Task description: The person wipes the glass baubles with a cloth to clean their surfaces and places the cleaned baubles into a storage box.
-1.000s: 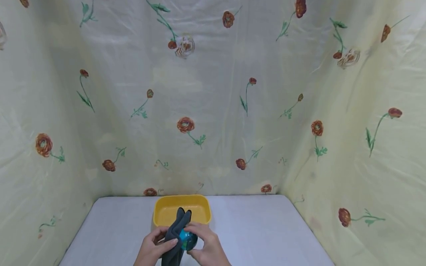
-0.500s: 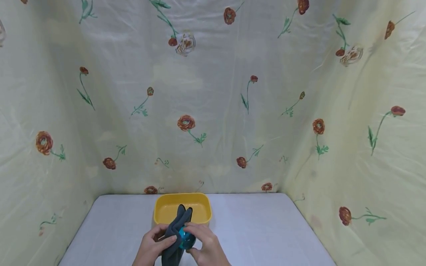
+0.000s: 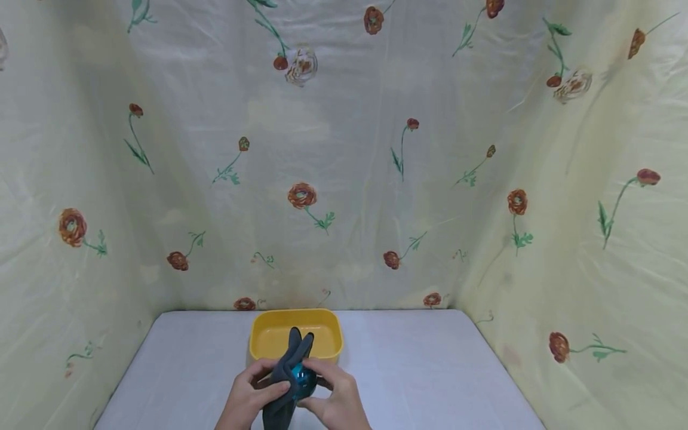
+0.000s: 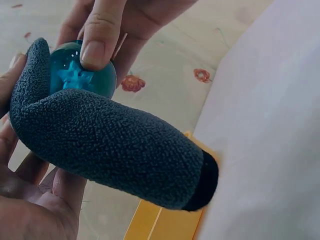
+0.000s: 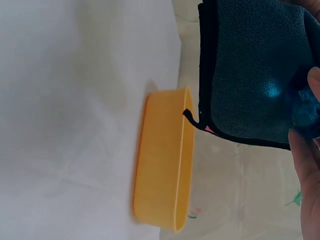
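Note:
A see-through blue ball (image 3: 306, 382) with a star shape inside it, plain in the left wrist view, lies against a folded dark grey cloth (image 3: 280, 406) with black edging. My left hand (image 3: 248, 395) grips the cloth, thumb in front, and backs the ball's left side with it. From the other side, my right hand (image 3: 340, 395) pinches the ball between thumb and fingers. In the left wrist view the right thumb (image 4: 95, 52) presses on the ball's surface. A loop of black edging (image 5: 191, 118) hangs from one cloth corner in the right wrist view.
Just beyond the hands stands a yellow plastic tub (image 3: 269, 341) on the white-covered table (image 3: 430, 370), near its back edge. Flower-printed curtains (image 3: 344, 155) enclose the table at the back and both sides.
The ball has turned a little in the right fingers, its visible side now darker blue. Both hands keep their hold on ball and cloth. The head view has tilted slightly down.

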Available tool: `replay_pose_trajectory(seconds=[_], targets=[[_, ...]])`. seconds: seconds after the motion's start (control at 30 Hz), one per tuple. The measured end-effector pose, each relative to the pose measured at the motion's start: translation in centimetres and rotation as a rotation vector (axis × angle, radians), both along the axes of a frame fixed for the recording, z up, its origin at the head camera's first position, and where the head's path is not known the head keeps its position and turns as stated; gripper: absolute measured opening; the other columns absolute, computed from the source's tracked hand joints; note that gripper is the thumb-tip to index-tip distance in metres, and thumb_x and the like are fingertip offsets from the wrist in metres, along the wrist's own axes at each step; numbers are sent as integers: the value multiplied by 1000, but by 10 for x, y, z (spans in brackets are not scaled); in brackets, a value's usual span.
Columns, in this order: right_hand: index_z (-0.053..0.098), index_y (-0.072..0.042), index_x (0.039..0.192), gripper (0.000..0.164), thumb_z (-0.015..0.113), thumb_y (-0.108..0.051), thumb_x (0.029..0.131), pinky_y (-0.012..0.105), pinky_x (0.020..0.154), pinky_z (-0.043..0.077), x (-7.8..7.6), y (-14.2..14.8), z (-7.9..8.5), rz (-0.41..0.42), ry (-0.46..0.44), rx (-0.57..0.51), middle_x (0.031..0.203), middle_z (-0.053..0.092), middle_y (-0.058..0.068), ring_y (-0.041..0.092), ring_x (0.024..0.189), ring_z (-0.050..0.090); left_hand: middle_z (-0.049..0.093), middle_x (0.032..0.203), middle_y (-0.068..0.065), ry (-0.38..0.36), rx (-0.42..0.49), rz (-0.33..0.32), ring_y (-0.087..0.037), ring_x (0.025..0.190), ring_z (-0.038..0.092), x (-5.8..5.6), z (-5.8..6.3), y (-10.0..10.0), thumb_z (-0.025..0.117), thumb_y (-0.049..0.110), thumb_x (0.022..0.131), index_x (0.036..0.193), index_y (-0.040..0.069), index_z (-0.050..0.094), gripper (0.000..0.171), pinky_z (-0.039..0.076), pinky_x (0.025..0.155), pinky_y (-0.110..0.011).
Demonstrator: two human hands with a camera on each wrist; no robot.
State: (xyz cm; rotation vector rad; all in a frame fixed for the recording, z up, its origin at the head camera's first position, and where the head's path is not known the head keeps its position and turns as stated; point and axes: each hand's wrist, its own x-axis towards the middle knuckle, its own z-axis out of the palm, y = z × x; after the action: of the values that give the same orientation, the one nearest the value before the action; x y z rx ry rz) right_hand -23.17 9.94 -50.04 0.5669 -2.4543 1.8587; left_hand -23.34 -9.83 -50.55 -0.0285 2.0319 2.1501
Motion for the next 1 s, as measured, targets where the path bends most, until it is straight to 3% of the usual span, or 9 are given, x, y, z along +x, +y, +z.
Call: replay_pose_trajectory(seconds=[0.13,0.37,0.7,1.0], targets=[[69,-23,122,51,86,-18,74,24,92,61,0,-1,-1,-30,-68,-47,126,65,8,18,111,65,65,120,-13,13,-1,-15,-25,99,68,0,-1,-1,78,34,85,128,-2,57,60,62,89,-46],[70,-19,120,51,87,-12,72,26,88,63,-2,-3,-4,-52,-145,-122,117,68,6,18,100,70,64,122,-13,28,-11,0,-24,100,67,-1,-4,-1,77,33,86,127,-1,57,57,63,89,-46],[67,-14,124,51,85,-23,77,31,86,64,-3,1,-4,-72,-217,-151,121,69,11,21,95,70,65,123,-15,27,-52,-12,-24,102,65,-2,-4,0,78,39,84,130,-1,57,64,61,91,-49],[66,-10,126,52,84,-21,78,34,80,65,-4,1,-8,-103,-298,-186,121,68,13,21,87,68,65,126,-13,-6,29,-68,-26,104,67,0,-5,-4,76,30,87,133,0,56,58,61,92,-51]])
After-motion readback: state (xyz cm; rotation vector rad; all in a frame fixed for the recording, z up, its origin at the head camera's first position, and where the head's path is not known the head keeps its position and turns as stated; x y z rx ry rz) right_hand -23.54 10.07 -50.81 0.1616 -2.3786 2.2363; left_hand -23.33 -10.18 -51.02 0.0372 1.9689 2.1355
